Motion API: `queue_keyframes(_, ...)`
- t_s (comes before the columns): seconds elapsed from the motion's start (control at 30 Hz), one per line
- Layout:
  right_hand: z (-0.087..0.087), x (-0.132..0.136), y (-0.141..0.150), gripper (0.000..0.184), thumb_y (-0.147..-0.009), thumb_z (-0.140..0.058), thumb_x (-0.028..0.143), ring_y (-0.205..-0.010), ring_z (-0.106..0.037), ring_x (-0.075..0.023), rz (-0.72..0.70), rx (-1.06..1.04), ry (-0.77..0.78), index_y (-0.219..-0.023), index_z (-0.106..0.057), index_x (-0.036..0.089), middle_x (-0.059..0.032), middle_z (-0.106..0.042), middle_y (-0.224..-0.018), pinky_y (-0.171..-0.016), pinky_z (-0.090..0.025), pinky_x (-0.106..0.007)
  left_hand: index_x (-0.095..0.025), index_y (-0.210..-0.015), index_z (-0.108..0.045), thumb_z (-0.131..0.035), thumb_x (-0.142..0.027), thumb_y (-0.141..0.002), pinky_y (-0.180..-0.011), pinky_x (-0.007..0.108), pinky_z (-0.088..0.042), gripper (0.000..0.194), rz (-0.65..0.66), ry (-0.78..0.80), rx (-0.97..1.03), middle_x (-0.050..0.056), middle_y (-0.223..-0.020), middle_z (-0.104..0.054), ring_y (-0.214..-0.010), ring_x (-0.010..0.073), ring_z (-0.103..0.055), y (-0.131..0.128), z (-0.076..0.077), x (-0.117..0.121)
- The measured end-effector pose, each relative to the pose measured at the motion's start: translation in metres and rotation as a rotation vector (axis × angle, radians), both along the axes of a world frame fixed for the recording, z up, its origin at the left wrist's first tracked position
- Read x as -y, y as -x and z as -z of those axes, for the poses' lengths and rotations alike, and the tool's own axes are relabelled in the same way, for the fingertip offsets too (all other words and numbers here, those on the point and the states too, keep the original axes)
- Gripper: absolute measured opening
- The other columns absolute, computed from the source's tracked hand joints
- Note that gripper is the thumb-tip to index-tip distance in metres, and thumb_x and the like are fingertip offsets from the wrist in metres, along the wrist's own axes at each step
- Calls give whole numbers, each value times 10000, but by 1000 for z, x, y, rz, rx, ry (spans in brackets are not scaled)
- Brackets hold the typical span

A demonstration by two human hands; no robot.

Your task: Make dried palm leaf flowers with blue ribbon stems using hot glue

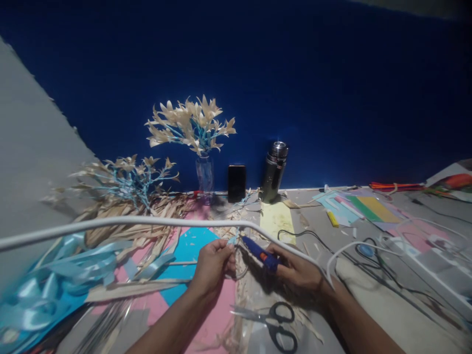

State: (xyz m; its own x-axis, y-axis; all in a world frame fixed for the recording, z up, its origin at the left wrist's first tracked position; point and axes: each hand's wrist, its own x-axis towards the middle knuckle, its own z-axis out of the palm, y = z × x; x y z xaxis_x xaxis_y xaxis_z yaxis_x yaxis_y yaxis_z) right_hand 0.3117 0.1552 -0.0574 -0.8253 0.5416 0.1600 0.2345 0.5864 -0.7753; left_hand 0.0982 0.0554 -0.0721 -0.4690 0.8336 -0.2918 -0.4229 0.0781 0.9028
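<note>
My right hand [295, 268] is closed round a blue glue gun [260, 253] with an orange trigger part. The gun's nozzle points left, close to the fingertips of my left hand [216, 263]. Those fingers are pinched on a small piece of light blue ribbon [233, 239], mostly covered by the fingers. A thin pale strand hangs below the left fingers; what it belongs to is unclear. Below the hands lie open scissors [275, 319] with black handles. A white cable [165, 222] runs across the view just above both hands.
Light blue ribbon [47, 285] and dried husk strips [136, 290] lie left. A glass vase [205, 174] with pale flowers, a phone [236, 183] and a dark flask [273, 174] stand by the blue wall. A power strip [435, 268] with cables lies right.
</note>
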Motion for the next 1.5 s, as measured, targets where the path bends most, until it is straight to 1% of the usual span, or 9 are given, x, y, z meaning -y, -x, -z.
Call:
queue_keyframes(0.2,-24,-5,-7,179,-722,-682,252,-813,-609,-230,166,292,-65,-889,-689,189,-56,-702,-889,-710,-399,-298,-165,-654,-578,-820,-302,-591,-387,193,-385,286,20,-30,21,-30,-476,-573,-385,84,-479,1,-2,1)
queue_keyframes(0.37,-36,-10,-8,274,-726,-749,414,-795,-607,-254,276,555,-196,-851,-701,174,-99,-708,-890,-684,-382,-320,-171,-655,-556,-853,-313,-643,-364,192,-346,330,236,-106,177,-42,-473,-520,-383,79,-417,-1,-9,4)
queue_keyframes(0.5,-29,-10,-4,262,-769,-708,392,-919,-619,-274,173,154,-88,-915,-746,178,-110,-724,-954,-816,-440,-370,-142,-702,-573,-862,-209,-709,-417,141,-301,297,414,-182,341,-37,-541,-524,-444,37,-396,-10,-15,10)
queue_keyframes(0.63,-9,6,9,478,-777,-731,545,-753,-624,-205,159,-298,551,-1076,-769,175,-86,-715,-912,-699,-472,-332,-130,-773,-608,-883,-216,-704,-415,140,-275,296,555,-122,458,-43,-557,-510,-453,33,-379,-22,-16,15)
queue_keyframes(0.73,5,19,21,436,-711,-830,543,-628,-546,-138,213,-459,760,-936,-805,171,-43,-666,-760,-600,-428,-276,-129,-748,-607,-900,-244,-674,-414,141,-270,323,585,-68,462,-43,-536,-506,-440,32,-392,-26,-14,16)
queue_keyframes(1.0,9,28,31,304,-659,-879,380,-549,-482,-117,482,-528,686,-605,-675,161,9,-570,-582,-511,-365,-247,-154,-716,-629,-802,-287,-743,-394,186,-293,220,321,-27,67,-22,-461,-576,-356,72,-437,-38,-9,21)
queue_keyframes(1.23,5,39,37,341,-694,-814,375,-550,-449,-116,662,-453,526,-579,-553,187,42,-505,-557,-525,-368,-250,-165,-709,-617,-742,-342,-807,-401,184,-278,238,310,-18,-100,-30,-485,-565,-363,63,-428,-48,-7,26)
queue_keyframes(1.33,6,37,38,361,-683,-831,390,-551,-422,-108,650,-443,514,-566,-562,180,43,-497,-549,-528,-343,-246,-182,-707,-567,-725,-379,-833,-389,177,-247,283,326,-12,-66,-62,-468,-498,-351,53,-378,-48,-6,25)
queue_keyframes(1.5,6,29,32,414,-678,-857,514,-539,-414,-93,356,-548,840,-890,-772,169,38,-537,-602,-518,-322,-234,-186,-657,-502,-781,-328,-771,-382,162,-185,333,509,-30,306,-89,-486,-376,-395,31,-248,-42,-17,22)
